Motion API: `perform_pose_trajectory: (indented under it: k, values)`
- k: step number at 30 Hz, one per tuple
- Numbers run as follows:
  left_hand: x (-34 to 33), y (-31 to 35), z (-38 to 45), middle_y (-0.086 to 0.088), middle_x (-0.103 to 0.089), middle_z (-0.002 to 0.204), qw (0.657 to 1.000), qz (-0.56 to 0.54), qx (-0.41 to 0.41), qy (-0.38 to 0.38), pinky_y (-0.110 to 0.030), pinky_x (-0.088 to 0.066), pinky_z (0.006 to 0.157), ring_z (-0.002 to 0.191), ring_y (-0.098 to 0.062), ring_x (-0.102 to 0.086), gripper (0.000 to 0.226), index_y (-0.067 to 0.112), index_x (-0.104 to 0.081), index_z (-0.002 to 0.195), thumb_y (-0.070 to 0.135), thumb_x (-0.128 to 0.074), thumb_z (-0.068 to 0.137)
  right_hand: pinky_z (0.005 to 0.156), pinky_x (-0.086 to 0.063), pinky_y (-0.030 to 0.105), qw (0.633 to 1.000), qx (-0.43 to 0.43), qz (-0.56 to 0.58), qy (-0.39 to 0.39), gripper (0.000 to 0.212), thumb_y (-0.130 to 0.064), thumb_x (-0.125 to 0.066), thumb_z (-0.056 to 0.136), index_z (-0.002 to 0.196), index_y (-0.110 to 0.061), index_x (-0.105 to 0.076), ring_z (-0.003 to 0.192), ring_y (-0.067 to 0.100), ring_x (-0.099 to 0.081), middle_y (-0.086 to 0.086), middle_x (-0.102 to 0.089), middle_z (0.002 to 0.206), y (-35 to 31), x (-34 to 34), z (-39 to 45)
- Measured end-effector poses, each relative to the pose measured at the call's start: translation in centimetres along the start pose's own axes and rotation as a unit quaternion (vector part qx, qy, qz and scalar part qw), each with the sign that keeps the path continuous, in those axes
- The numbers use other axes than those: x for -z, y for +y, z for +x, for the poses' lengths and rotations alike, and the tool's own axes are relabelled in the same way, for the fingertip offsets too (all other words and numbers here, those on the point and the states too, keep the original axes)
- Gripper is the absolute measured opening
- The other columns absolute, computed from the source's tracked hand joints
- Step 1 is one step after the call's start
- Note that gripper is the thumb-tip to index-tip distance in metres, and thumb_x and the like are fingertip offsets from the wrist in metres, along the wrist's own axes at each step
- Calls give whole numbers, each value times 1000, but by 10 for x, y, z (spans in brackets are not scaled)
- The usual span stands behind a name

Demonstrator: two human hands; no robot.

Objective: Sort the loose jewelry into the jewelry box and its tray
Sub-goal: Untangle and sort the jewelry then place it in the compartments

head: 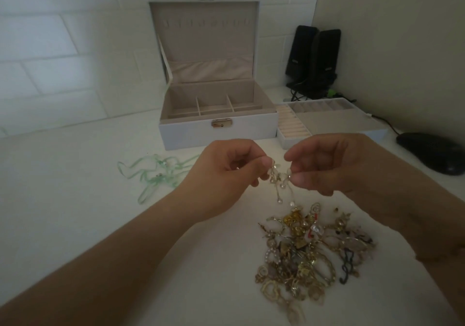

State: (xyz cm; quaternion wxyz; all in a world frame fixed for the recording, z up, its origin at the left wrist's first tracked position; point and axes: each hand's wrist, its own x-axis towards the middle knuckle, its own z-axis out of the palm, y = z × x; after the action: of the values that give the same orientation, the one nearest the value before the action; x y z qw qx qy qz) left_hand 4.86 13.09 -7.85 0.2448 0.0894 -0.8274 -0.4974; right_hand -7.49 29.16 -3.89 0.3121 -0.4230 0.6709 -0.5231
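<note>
A white jewelry box (219,132) stands open at the back of the table, its beige compartments bare. Its removable tray (334,124) lies to the right of it, with ring rolls and small cells. My left hand (226,174) and my right hand (334,164) are raised together above the table. Both pinch a pale beaded earring piece (278,177) with dangling pearly drops. Below the hands lies a heap of loose jewelry (312,250), mostly gold and pearl pieces, tangled together.
A pale green ribbon-like necklace (156,174) lies on the table left of my hands. Two black speakers (314,59) stand in the back right corner with cables. A black computer mouse (432,152) sits at the right edge.
</note>
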Motion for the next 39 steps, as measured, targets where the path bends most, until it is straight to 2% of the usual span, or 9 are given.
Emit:
perform_pose_trajectory:
  k: [5, 9, 13, 17, 22, 26, 29, 32, 39]
  values:
    - [-3, -3, 0, -4, -71, 72, 999, 11, -29, 20, -23, -49, 62, 63, -17, -63, 22, 16, -69, 77, 34, -61, 85, 64, -55, 21, 998, 19, -53, 15, 39, -15, -77, 56, 93, -21, -69, 71, 18, -69, 4, -74, 76, 0, -4, 0]
    - [-2, -3, -1, 6, -69, 70, 999, -21, -39, -8, -18, -46, 63, 63, -7, -62, 20, 21, -68, 76, 38, -61, 85, 53, -48, 14, 997, 53, 2, 51, 36, -16, -77, 54, 89, -20, -70, 65, 10, -66, 5, -73, 75, 4, -7, 2]
    - [-2, -2, -1, 13, -66, 69, 997, -39, -56, -20, -17, -46, 64, 64, -7, -61, 20, 21, -66, 77, 38, -59, 84, 59, -50, 24, 998, 56, 11, 38, 36, -25, -77, 54, 89, -22, -72, 70, 16, -65, 5, -72, 77, 9, -8, 4]
    - [-2, -2, 1, 15, -65, 67, 997, -43, -62, -14, -16, -45, 62, 62, -5, -60, 13, 20, -66, 78, 23, -59, 89, 61, -52, 23, 998, 54, -26, 30, 22, -24, -71, 67, 89, -22, -75, 70, 15, -66, 4, -73, 77, 9, -11, 5]
    - [2, -6, 2, 11, -68, 72, 998, -27, -59, -13, -17, -46, 64, 64, -6, -61, 18, 24, -70, 79, 33, -60, 90, 71, -54, 34, 999, 19, -4, 34, 12, -11, -67, 81, 82, -19, -76, 80, 19, -68, 7, -73, 82, 11, -13, 5]
    - [21, -20, 12, 12, -65, 75, 990, 95, -48, 89, -9, -42, 62, 67, -4, -60, 21, 23, -70, 81, 33, -57, 95, 81, -55, 38, 997, -3, 15, 77, 14, -8, -64, 82, 79, -16, -75, 88, 25, -69, 9, -74, 87, 12, -12, 10]
    - [41, -32, 20, 10, -67, 99, 951, 283, -28, 118, -17, -43, 77, 91, -9, -59, 8, 25, -70, 96, 29, -65, 91, 77, -58, 36, 995, -4, 42, 89, 12, -3, -62, 84, 82, -10, -71, 86, 28, -70, 14, -73, 86, 8, -11, 11]
    - [49, -40, 18, 11, -60, 126, 926, 375, 16, 46, -35, -41, 101, 120, -16, -50, 32, 34, -66, 115, 44, -69, 85, 68, -59, 36, 994, -33, 76, 75, 12, 0, -57, 87, 83, -6, -68, 78, 31, -70, 19, -72, 82, 2, -14, 12]
    - [42, -42, 17, 16, -62, 119, 909, 412, -36, -48, -36, -41, 97, 112, -13, -53, 26, 39, -71, 109, 50, -66, 86, 43, -45, 27, 985, -143, -81, 45, 9, -9, -62, 88, 94, -6, -68, 58, 18, -64, 9, -71, 77, -3, -21, 48]
